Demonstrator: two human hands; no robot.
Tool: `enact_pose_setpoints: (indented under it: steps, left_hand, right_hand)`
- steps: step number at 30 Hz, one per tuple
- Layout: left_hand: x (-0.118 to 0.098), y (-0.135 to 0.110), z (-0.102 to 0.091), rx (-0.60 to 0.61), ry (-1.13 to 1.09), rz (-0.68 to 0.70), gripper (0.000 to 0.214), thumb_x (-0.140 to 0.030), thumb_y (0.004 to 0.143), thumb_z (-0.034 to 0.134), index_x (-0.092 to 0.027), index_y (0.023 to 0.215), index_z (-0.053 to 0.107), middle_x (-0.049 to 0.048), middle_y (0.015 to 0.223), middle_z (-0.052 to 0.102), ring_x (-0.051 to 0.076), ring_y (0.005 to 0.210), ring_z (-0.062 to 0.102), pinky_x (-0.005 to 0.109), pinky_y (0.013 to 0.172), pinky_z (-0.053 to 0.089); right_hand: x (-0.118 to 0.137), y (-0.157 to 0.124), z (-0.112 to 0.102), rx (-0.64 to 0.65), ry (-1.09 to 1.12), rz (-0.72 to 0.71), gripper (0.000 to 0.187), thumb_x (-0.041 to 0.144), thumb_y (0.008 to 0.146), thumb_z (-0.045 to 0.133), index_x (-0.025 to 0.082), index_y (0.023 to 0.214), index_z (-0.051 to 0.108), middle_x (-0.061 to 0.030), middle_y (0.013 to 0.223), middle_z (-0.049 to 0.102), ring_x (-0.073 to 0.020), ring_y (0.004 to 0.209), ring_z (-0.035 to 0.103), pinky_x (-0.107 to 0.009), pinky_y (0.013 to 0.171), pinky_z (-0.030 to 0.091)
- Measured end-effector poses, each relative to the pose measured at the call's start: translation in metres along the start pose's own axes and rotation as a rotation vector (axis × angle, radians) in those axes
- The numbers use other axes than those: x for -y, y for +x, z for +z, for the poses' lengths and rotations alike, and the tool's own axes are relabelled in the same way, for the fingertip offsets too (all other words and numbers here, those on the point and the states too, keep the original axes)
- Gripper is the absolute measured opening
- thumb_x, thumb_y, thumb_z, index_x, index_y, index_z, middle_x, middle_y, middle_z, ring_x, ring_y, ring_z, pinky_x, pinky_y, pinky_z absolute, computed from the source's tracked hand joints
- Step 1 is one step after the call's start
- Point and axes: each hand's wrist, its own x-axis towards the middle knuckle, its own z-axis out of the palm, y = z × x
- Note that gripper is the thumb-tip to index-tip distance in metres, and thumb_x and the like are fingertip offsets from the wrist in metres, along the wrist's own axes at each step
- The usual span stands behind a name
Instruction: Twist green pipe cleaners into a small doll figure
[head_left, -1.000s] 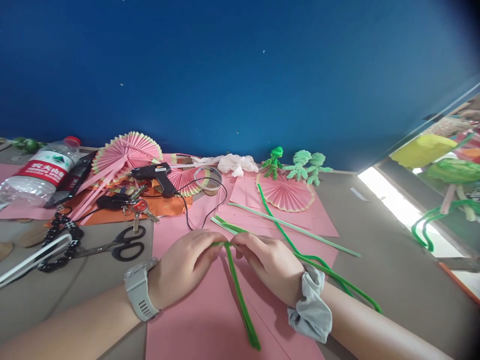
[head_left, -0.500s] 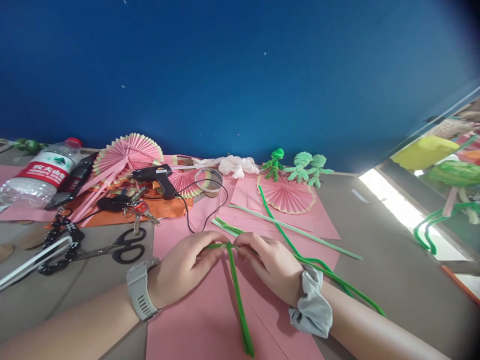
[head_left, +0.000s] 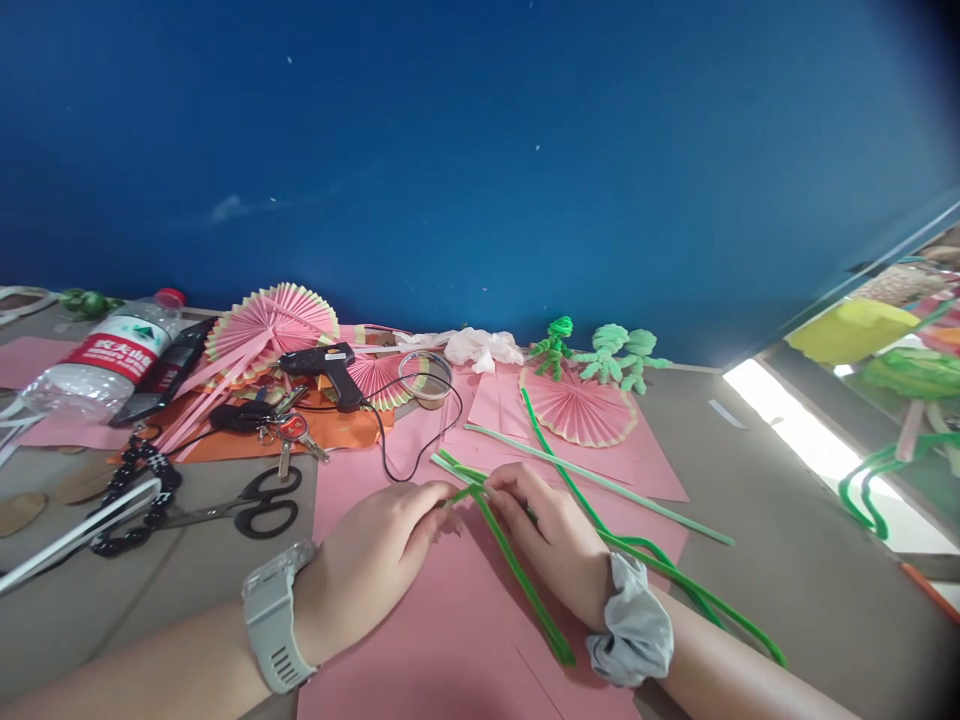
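My left hand [head_left: 375, 565] and my right hand [head_left: 551, 540] meet over a pink paper sheet [head_left: 420, 640], both pinching a folded green pipe cleaner [head_left: 525, 590] at its bend. Its doubled tail runs toward me, slanting right, past my right wrist with the grey scrunchie [head_left: 634, 635]. A grey watch [head_left: 270, 620] sits on my left wrist. More green pipe cleaners [head_left: 600, 480] lie just beyond and to the right of my hands.
Scissors [head_left: 247, 505], keys [head_left: 289, 432], a black glue gun [head_left: 330, 365] with cord, pink paper fans [head_left: 270, 320], a water bottle [head_left: 105, 355] and green pipe-cleaner figures [head_left: 600, 352] crowd the table's far and left side. A blue wall stands behind.
The pipe cleaner's tail has swung from pointing straight at me to slanting right. My hands stay pinched at the bend. The view has shifted slightly down.
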Motion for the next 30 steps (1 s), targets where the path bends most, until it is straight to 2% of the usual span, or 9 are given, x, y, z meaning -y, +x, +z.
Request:
enact_pose_setpoints:
  steps: [3, 6, 11, 15, 17, 21, 24, 27, 30]
  left_hand:
    - [-0.006, -0.002, -0.002, 0.033, -0.006, -0.024, 0.025, -0.017, 0.09, 0.033, -0.026, 0.099, 0.054, -0.0011, 0.089, 0.067, 0.017, 0.081, 0.061, 0.026, 0.067, 0.042]
    - [-0.007, -0.002, 0.0, 0.017, -0.01, -0.016, 0.024, -0.017, 0.09, 0.032, -0.025, 0.097, 0.053, -0.0003, 0.091, 0.067, 0.017, 0.081, 0.062, 0.025, 0.065, 0.042]
    - [-0.006, -0.002, 0.006, 0.005, 0.041, -0.004, 0.023, -0.015, 0.089, 0.032, -0.022, 0.09, 0.054, 0.0008, 0.083, 0.066, 0.017, 0.076, 0.061, 0.025, 0.066, 0.042]
    - [-0.007, -0.003, 0.009, 0.03, -0.008, 0.028, 0.024, -0.017, 0.09, 0.031, -0.022, 0.088, 0.054, -0.0001, 0.079, 0.065, 0.016, 0.073, 0.06, 0.025, 0.065, 0.043]
    - [-0.007, -0.004, 0.01, 0.0, -0.062, 0.02, 0.024, -0.021, 0.092, 0.031, -0.023, 0.091, 0.055, 0.0001, 0.084, 0.066, 0.016, 0.077, 0.061, 0.025, 0.067, 0.044]
    - [-0.008, -0.009, 0.012, -0.104, -0.231, -0.03, 0.027, -0.029, 0.091, 0.034, -0.025, 0.113, 0.05, 0.0014, 0.117, 0.058, 0.017, 0.11, 0.051, 0.026, 0.088, 0.042]
    - [-0.014, -0.014, 0.01, -0.041, -0.422, -0.059, 0.034, -0.033, 0.091, 0.035, -0.027, 0.124, 0.042, -0.0003, 0.131, 0.047, 0.017, 0.122, 0.039, 0.028, 0.099, 0.035]
    - [-0.021, -0.018, 0.009, 0.079, -0.65, -0.163, 0.036, -0.039, 0.091, 0.031, -0.027, 0.122, 0.046, 0.0004, 0.125, 0.052, 0.017, 0.12, 0.04, 0.032, 0.102, 0.032]
    - [-0.021, -0.019, 0.011, 0.201, -0.926, -0.235, 0.037, -0.042, 0.091, 0.03, -0.022, 0.109, 0.055, 0.004, 0.103, 0.061, 0.018, 0.108, 0.048, 0.035, 0.1, 0.033]
  right_hand:
    - [0.005, -0.002, 0.003, 0.005, 0.072, 0.04, 0.014, 0.032, 0.092, 0.036, 0.022, 0.09, 0.045, 0.0031, 0.066, 0.055, -0.0118, 0.056, 0.05, -0.024, 0.056, 0.037]
    - [0.011, -0.005, 0.007, 0.047, 0.16, 0.069, 0.012, 0.033, 0.092, 0.036, 0.023, 0.09, 0.042, 0.0045, 0.061, 0.053, -0.0116, 0.054, 0.049, -0.024, 0.055, 0.037]
    - [0.015, -0.01, 0.015, 0.105, 0.345, 0.071, 0.01, 0.03, 0.094, 0.032, 0.023, 0.089, 0.038, 0.0042, 0.064, 0.059, -0.0117, 0.059, 0.054, -0.024, 0.06, 0.04]
    - [0.014, -0.01, 0.016, 0.074, 0.354, 0.08, 0.011, 0.03, 0.093, 0.035, 0.023, 0.086, 0.04, 0.0043, 0.063, 0.056, -0.0111, 0.058, 0.052, -0.023, 0.058, 0.039]
    - [0.015, -0.009, 0.015, 0.054, 0.386, 0.092, 0.012, 0.03, 0.092, 0.037, 0.022, 0.085, 0.04, 0.0051, 0.061, 0.053, -0.0105, 0.055, 0.05, -0.023, 0.057, 0.039]
    - [0.02, -0.004, 0.009, -0.044, 0.532, 0.103, 0.014, 0.03, 0.091, 0.039, 0.02, 0.081, 0.042, 0.0033, 0.07, 0.047, -0.011, 0.065, 0.049, -0.023, 0.063, 0.041]
    - [0.029, -0.003, 0.006, -0.098, 0.601, 0.12, 0.016, 0.032, 0.088, 0.045, 0.019, 0.079, 0.045, 0.0017, 0.075, 0.044, -0.0119, 0.072, 0.045, -0.023, 0.068, 0.039]
    - [0.037, -0.008, 0.005, -0.031, 0.766, 0.156, 0.019, 0.036, 0.087, 0.046, 0.019, 0.079, 0.045, 0.0016, 0.074, 0.043, -0.012, 0.069, 0.044, -0.024, 0.066, 0.04]
    - [0.039, -0.012, 0.007, 0.06, 0.893, 0.183, 0.021, 0.038, 0.086, 0.049, 0.019, 0.076, 0.046, 0.0014, 0.071, 0.043, -0.0121, 0.065, 0.044, -0.025, 0.063, 0.041]
